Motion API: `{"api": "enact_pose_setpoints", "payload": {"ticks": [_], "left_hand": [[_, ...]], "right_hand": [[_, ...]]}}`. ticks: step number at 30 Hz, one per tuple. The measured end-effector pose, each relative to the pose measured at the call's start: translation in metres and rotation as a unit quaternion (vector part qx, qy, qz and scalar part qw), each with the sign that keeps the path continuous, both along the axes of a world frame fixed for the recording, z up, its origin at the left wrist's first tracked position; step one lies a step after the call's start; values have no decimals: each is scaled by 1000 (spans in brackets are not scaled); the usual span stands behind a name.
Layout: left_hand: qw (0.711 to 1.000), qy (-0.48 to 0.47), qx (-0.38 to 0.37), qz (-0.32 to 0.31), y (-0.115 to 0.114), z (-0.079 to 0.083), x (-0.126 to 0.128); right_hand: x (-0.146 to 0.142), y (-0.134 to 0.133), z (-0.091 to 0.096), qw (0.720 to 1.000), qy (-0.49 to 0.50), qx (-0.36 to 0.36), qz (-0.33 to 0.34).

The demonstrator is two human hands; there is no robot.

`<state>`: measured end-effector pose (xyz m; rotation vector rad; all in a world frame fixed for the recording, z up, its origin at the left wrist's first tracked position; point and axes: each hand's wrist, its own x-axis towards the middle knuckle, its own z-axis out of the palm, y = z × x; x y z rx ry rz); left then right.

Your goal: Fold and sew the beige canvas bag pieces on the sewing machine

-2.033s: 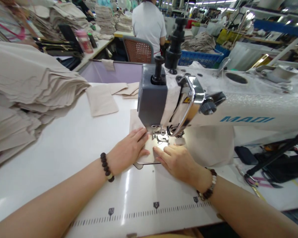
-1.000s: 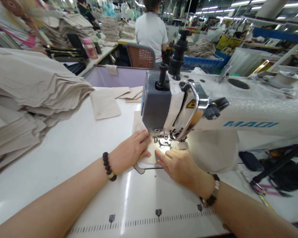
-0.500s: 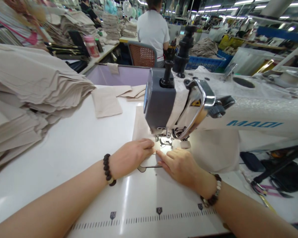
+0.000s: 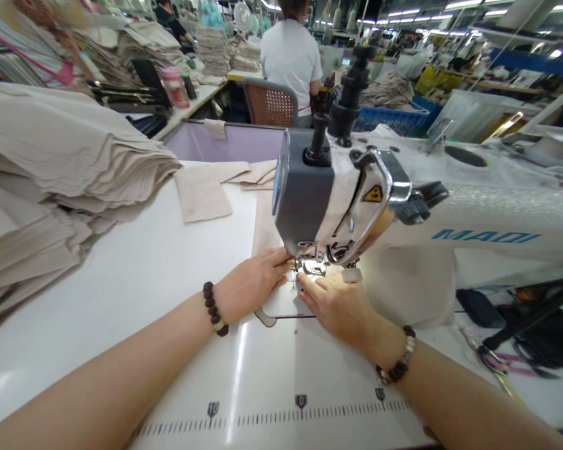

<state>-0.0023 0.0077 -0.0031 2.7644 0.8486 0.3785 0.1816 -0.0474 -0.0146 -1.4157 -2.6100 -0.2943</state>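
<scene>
A beige fabric piece (image 4: 264, 222) lies under the head of the white and grey sewing machine (image 4: 304, 194); its wider part (image 4: 413, 281) spreads out to the right of the needle area. My left hand (image 4: 256, 280) lies on the cloth's near edge, just left of the presser foot (image 4: 313, 265), fingers stretched forward. From the right, my right hand (image 4: 340, 306) rests close in front of the foot, index finger extended and the other fingers partly bent. Neither hand visibly grips anything. The machine head hides the middle of the cloth.
Tall stacks of beige fabric (image 4: 75, 156) fill the table's left side. A small beige panel (image 4: 204, 197) lies behind. Scissors with pink handles (image 4: 516, 362) and a dark pouch (image 4: 481, 307) are at right. A person in a white shirt (image 4: 291, 59) sits ahead.
Both hands have moved slightly forward with the cloth, its near edge now closer to the presser foot. More of the metal plate shows in front of it.
</scene>
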Motion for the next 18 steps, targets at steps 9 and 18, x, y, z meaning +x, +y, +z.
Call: {"api": "enact_pose_setpoints", "payload": {"ticks": [9,18], "left_hand": [[1000,14,-4,19,3,-5,-1],[991,127,17,34,-29,14,4]], "right_hand": [[-1,2,1,1000,8,3,4],[10,1,0,995,64,-27,69]]}}
